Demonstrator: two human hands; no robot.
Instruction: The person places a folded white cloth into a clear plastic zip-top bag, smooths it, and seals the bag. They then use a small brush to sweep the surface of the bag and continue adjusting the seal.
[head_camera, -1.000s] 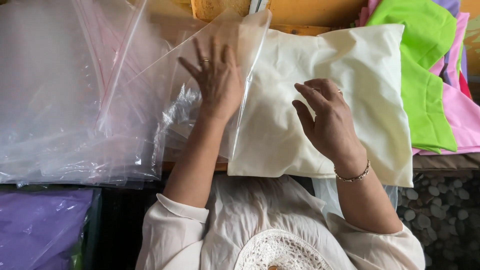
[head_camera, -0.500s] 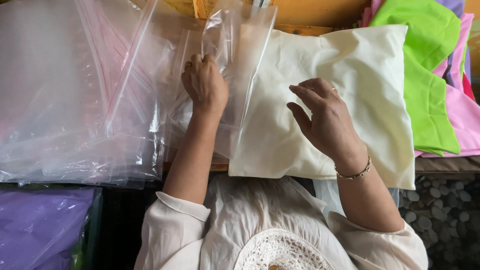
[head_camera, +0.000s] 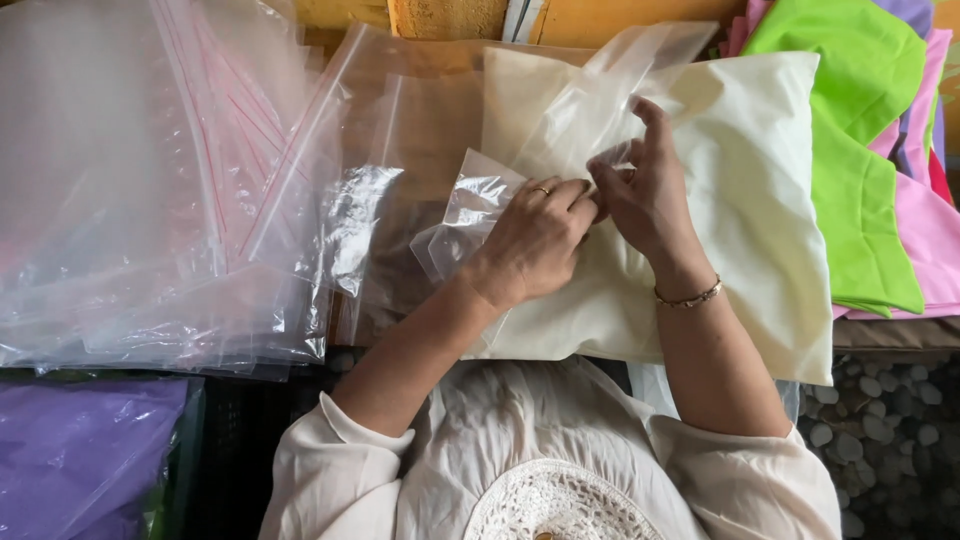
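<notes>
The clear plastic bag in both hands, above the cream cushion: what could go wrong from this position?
1. Both hands, left and right, pinch the thin clear plastic bag at one spot; pulling apart there may stretch or tear the film.
2. The cream cushion hangs partly past the table edge near the body, so pressing on it might tip it off.
3. The loose stack of clear bags lies close by the left forearm; a sweep could scatter it.
</notes>
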